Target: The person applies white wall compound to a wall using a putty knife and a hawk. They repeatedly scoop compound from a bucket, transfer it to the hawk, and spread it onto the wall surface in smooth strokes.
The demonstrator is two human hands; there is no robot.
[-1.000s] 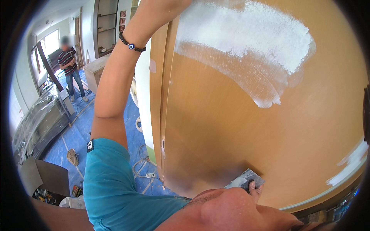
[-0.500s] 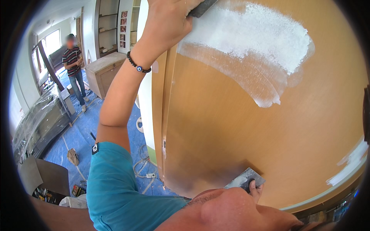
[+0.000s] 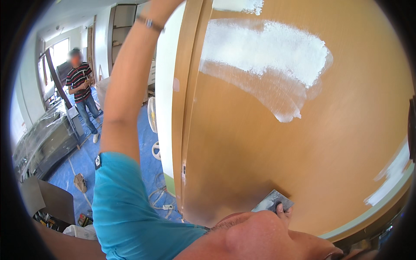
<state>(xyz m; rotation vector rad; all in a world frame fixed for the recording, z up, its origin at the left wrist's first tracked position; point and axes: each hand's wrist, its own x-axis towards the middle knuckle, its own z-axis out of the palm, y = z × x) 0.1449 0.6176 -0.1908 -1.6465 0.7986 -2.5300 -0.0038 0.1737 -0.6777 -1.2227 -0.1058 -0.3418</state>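
Note:
My left arm, in a teal sleeve, reaches up along the wood-coloured panel [image 3: 242, 143]. My left hand [image 3: 167, 6] is cut off by the top edge, so its fingers and anything in them are out of sight. A dark beaded bracelet [image 3: 150, 22] circles that wrist. Low down, my right hand [image 3: 284, 213] is closed on a flat grey putty scraper [image 3: 267, 202] with white putty on its face. A broad patch of white putty [image 3: 268, 47] covers the upper panel, thinning into a streaky smear below. Another white strip [image 3: 237, 5] shows above it.
More white putty [image 3: 388, 184] marks the panel's right side. At left a person [image 3: 80, 84] in a striped shirt stands on blue floor sheeting [image 3: 65, 173]. Nearby are plastic-wrapped furniture [image 3: 43, 134], a fan [image 3: 152, 115], a power strip with cables [image 3: 167, 207] and a tool container [image 3: 56, 199].
My left hand, which held a dark tool against the putty, has moved up and left, out past the top edge. My right hand keeps the scraper low. The person at left has shifted slightly.

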